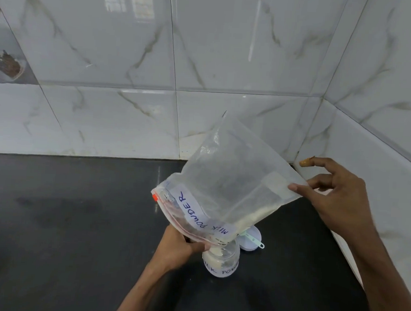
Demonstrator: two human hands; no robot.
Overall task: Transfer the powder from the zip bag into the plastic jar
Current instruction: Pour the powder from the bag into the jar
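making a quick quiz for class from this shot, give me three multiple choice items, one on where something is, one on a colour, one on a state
1. Where does the round lid lie?
A. on the counter just behind the plastic jar
B. on the jar's mouth
C. in the left hand

2. What colour is the slider on the zip bag?
A. green
B. red-orange
C. black

3. How is the bag held?
A. flat on the counter
B. upright, mouth up
C. tipped, mouth down over the jar

Answers:
1. A: it lies on the dark counter, past the plastic jar.
2. B: slider.
3. C: the right hand lifts the bag's bottom corner while the left hand steadies its mouth above the jar.
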